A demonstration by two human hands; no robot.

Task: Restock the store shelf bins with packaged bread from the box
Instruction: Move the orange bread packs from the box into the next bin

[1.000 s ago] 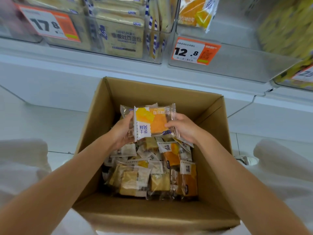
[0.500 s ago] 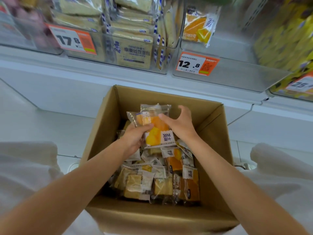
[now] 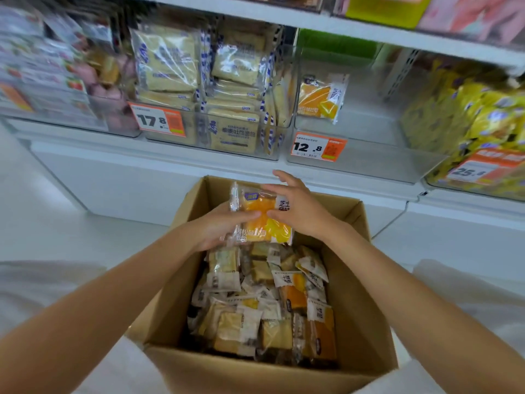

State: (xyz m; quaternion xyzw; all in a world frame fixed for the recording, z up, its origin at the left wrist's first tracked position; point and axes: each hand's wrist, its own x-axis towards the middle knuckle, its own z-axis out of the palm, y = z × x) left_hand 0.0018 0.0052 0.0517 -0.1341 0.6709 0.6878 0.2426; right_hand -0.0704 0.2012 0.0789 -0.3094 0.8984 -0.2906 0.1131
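An open cardboard box [image 3: 366,282] sits on the floor, with several small bread packs [image 3: 264,305] piled inside. Above its far end I hold an orange-and-yellow bread pack [image 3: 260,220] in clear wrap. My left hand [image 3: 221,227] grips the pack's left edge from below. My right hand [image 3: 298,206] lies on its right side with the fingers spread over the top. Straight above, a clear shelf bin [image 3: 366,163] with a 12.8 price tag [image 3: 318,146] holds one matching orange pack [image 3: 322,98] leaning at its back left.
Left of that bin, a bin tagged 17.8 [image 3: 159,122] is packed with pale toast packs [image 3: 233,132]. A bin of yellow packs [image 3: 477,118] stands at the right. The white shelf base [image 3: 136,177] runs behind the box. My white-clad knees flank the box.
Both hands have lifted the orange pack up from the box toward the shelf and turned it. My view has tilted up, showing more of the bins.
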